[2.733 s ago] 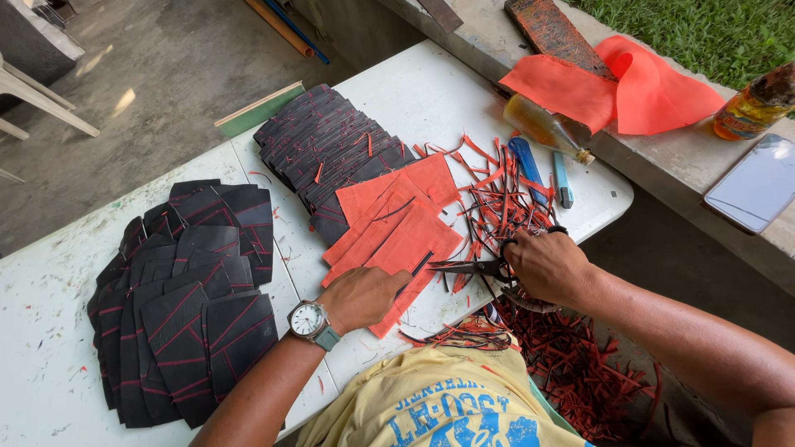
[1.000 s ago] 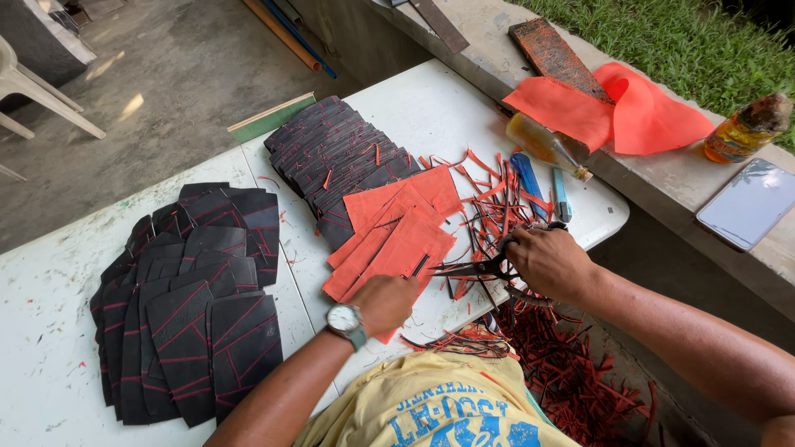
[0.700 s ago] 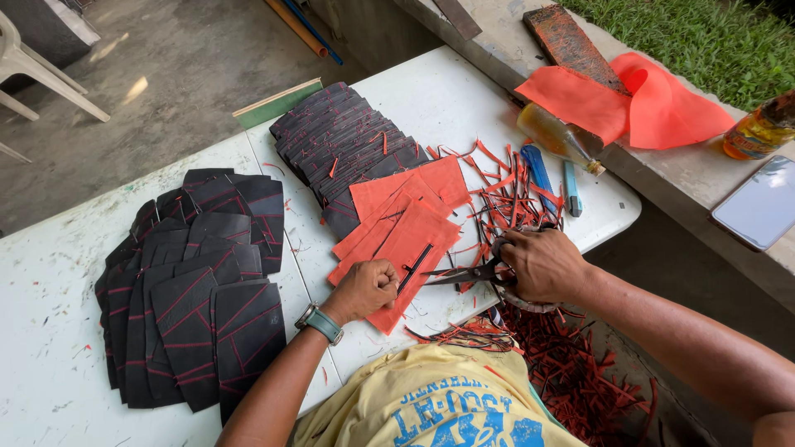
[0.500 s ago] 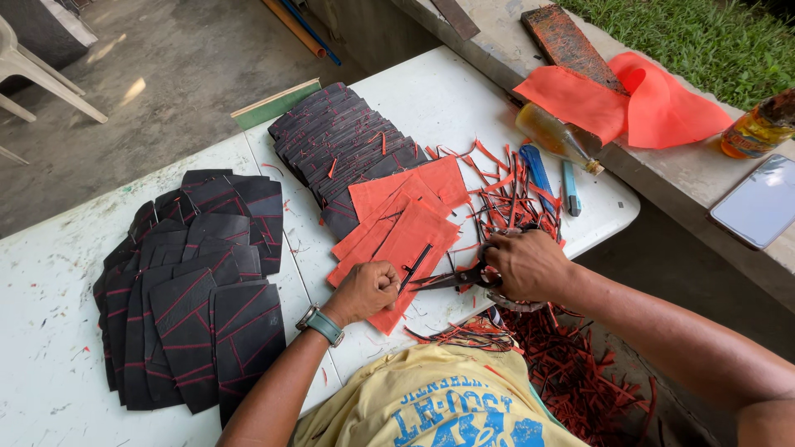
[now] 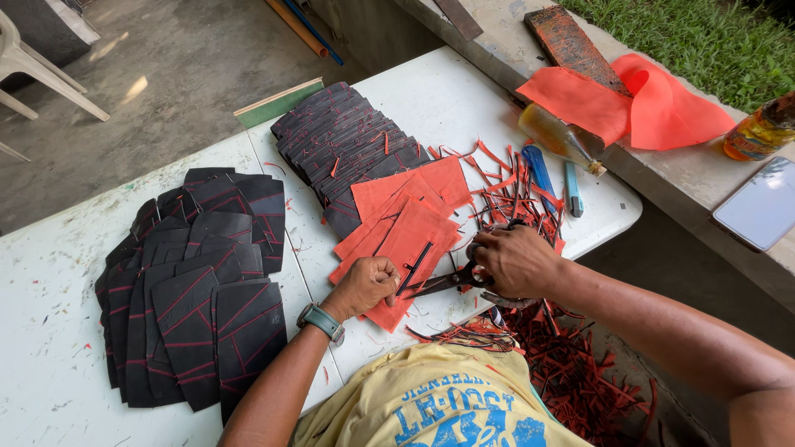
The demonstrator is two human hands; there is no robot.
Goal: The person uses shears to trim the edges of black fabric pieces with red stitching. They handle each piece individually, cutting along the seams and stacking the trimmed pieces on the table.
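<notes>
A white desk [image 5: 464,99] fills the middle of the frame; at left lies a fan of black panels [image 5: 195,290] with red lines, and at upper centre a second black stack [image 5: 348,141] sits overlapped; to the right of centre a tangle of red trimmings [image 5: 513,186] crowds a blue pen [image 5: 542,174] and a bottle [image 5: 559,136]; on the concrete ledge [image 5: 696,178] at upper right lie orange cloth [image 5: 654,103], a phone [image 5: 762,211] and another bottle [image 5: 762,128] cut by the frame edge; more trimmings heap at lower right.

The orange pieces [image 5: 406,223] lie stacked in the centre, flat and angular, one carrying a black strip; the left hand [image 5: 368,285] is curled into a loose fist pressing their lower edge; the right hand [image 5: 517,261] is closed through the handles of dark scissors [image 5: 443,281], blades parted at the pieces' right edge.

The scissor handles are mostly hidden under the right hand; a white chair [image 5: 33,66] is cut off at upper left.
</notes>
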